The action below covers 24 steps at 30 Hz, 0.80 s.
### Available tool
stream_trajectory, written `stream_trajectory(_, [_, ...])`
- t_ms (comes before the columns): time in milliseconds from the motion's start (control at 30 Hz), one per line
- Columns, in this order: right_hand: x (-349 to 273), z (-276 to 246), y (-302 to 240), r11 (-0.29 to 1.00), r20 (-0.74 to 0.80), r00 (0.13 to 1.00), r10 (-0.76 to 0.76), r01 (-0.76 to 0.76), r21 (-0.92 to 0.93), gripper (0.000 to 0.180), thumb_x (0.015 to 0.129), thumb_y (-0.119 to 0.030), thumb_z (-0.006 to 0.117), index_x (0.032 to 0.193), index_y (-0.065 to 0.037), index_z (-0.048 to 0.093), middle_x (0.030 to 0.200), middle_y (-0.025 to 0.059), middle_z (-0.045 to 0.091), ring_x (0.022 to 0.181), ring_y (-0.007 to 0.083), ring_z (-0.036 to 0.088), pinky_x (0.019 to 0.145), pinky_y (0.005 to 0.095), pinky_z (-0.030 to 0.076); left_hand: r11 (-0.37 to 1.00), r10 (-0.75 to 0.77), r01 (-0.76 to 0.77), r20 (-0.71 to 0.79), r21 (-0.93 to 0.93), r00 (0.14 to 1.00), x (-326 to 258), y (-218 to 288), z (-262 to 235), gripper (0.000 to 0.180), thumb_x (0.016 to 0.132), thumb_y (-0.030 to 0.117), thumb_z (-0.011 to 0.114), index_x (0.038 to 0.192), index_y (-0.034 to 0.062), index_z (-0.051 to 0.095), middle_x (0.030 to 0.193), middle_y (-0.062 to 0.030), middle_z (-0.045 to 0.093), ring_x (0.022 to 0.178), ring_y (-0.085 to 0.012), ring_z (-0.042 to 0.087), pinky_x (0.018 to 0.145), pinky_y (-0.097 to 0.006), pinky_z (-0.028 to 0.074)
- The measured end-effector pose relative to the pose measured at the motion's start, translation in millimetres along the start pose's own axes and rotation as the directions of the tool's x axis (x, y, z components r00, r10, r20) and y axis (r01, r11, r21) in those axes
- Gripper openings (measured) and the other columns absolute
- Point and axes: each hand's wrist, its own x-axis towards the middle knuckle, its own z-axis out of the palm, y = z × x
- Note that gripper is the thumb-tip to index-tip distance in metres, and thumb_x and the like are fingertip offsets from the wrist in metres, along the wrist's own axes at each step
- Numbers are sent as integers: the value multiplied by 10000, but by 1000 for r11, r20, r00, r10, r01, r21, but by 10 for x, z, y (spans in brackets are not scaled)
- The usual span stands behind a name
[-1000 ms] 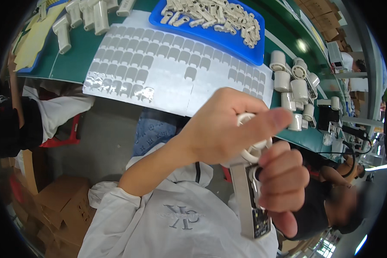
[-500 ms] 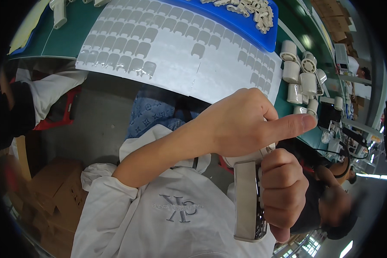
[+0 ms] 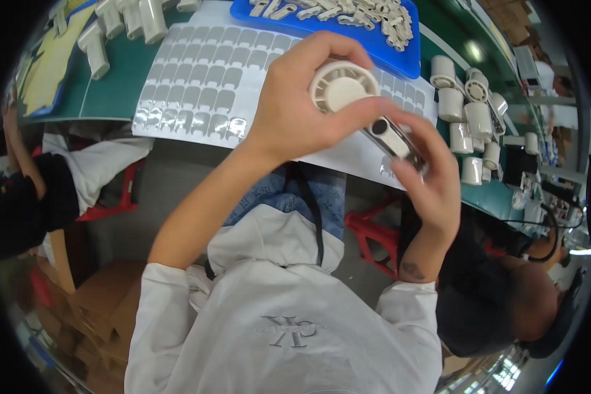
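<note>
My left hand [image 3: 302, 105] grips the round white vented head of a small hand-held fan [image 3: 340, 87], held above the table edge. My right hand [image 3: 430, 177] holds the fan's white handle [image 3: 391, 138] from below, fingers wrapped around its lower end. Under the hands lies a white sheet of grey stickers [image 3: 197, 85] on the green table [image 3: 111, 85]. A blue tray [image 3: 381, 46] heaped with small white plastic parts stands at the far edge.
Several white fan bodies [image 3: 469, 118] stand at the right of the table, more white parts [image 3: 118, 26] at the far left. A person in dark clothes [image 3: 499, 289] sits at my right, another person's sleeve [image 3: 39, 197] at my left. Cardboard boxes [image 3: 105, 308] lie on the floor.
Both hands rose from my lap toward the table. The fan turned from hanging handle-down to lying tilted, its round head now in my left hand.
</note>
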Motion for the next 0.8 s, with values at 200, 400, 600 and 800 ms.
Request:
stream_trajectory(200, [271,83,750,963,41,992,-115,122,-241,458,782,-104,719,1224,-63,607,1230,110,588,1114,261,572,948,354,451,940,-112,-21,366,341,924,112,-382,-170,463,683,131,836,1082,53,615,1125,-86,632,1070,-218,606,900,-334,493])
stream_trajectory(400, [302,148,844,967,-44,994,-98,85,-240,428,806,-97,712,1218,-41,607,1199,134,606,1116,307,569,945,378,466,811,-213,-138,507,568,835,174,-417,-77,420,704,238,802,1066,60,689,1109,-82,641,1030,-279,581,906,-393,469])
stream_trajectory(600, [248,246,999,887,-98,955,-281,219,-407,438,816,-120,712,1233,-38,604,1168,150,617,1061,324,570,911,383,468,779,-26,-324,544,537,839,160,-475,-96,387,689,250,809,1010,54,718,998,-70,660,921,-275,599,815,-371,490])
stream_trajectory(800, [270,243,984,894,-93,957,-275,218,-392,450,825,-133,717,1247,-38,594,1159,140,608,1045,318,571,893,383,470,747,-102,-317,573,584,813,212,-449,-54,395,676,256,816,1005,62,715,993,-68,663,896,-282,601,808,-382,490])
